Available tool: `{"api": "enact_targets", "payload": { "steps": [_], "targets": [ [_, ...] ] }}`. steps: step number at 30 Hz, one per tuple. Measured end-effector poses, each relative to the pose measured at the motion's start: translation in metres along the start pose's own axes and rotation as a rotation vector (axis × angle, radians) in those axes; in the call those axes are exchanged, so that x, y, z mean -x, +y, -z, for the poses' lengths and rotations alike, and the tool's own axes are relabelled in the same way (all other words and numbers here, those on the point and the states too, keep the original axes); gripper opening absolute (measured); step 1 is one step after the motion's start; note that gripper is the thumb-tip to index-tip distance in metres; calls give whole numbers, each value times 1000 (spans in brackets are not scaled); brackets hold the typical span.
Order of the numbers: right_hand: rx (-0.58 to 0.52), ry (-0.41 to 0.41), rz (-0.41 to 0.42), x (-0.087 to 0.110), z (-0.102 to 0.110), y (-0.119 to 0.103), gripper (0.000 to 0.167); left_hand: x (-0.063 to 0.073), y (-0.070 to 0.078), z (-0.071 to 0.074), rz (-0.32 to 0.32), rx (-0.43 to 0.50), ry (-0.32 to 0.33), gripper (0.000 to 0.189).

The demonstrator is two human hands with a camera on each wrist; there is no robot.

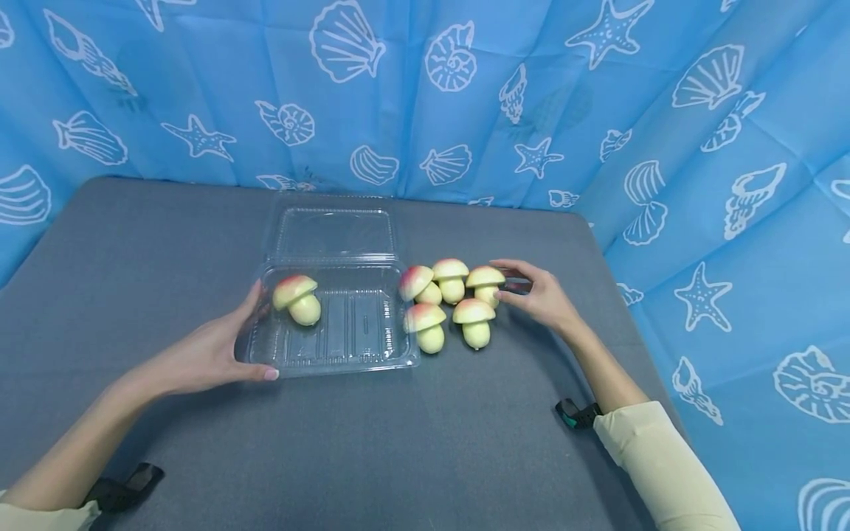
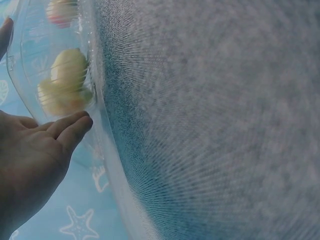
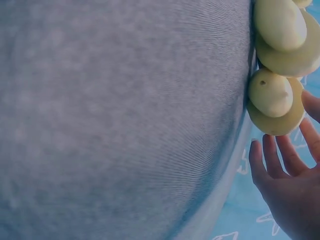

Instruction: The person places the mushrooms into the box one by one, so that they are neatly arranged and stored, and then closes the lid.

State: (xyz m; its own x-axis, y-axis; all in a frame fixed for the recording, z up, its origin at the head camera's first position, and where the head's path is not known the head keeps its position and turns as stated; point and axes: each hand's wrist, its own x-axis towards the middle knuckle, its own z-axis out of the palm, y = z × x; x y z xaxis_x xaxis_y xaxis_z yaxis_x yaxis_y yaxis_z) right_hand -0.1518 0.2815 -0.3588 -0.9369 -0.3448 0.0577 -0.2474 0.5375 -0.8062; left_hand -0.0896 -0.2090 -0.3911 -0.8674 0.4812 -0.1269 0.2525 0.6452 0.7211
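A clear plastic clamshell container [image 1: 332,366] lies with its lid [image 1: 335,232] folded back. One yellow toy mushroom [image 1: 305,310] with a reddish cap lies tilted at the container's left end. My left hand [image 1: 199,358] rests against that end, thumb by the front rim and straight fingers along the side wall. Several similar mushrooms stand in a cluster right of the container. At the cluster's right edge, my right hand [image 1: 541,299] spreads thumb and fingers beside the rightmost mushroom [image 1: 485,279]; whether it touches that mushroom I cannot tell.
Everything stands on a grey cloth-covered table [image 1: 412,450]. The cluster's nearest left mushroom [image 1: 428,324] is close against the container's right rim. A blue curtain [image 1: 398,96] with white shell prints hangs behind the table and along its right side.
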Motion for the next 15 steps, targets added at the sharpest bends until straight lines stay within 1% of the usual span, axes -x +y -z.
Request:
{"api": "enact_targets", "payload": {
  "steps": [5, 8, 12, 15],
  "targets": [
    [10, -30, -16, 0, -2, 5, 58, 0, 1, 1, 9, -5, -3, 135],
    [4, -43, -28, -2, -2, 19, 62, 0, 1, 1, 9, -10, -2, 135],
    [-37, -63, -55, -6, -2, 39, 67, 0, 0, 0, -2, -8, -3, 134],
    [-69, -78, -61, -8, -2, 45, 70, 0, 0, 0, -7, -3, -3, 134]
  ]
}}
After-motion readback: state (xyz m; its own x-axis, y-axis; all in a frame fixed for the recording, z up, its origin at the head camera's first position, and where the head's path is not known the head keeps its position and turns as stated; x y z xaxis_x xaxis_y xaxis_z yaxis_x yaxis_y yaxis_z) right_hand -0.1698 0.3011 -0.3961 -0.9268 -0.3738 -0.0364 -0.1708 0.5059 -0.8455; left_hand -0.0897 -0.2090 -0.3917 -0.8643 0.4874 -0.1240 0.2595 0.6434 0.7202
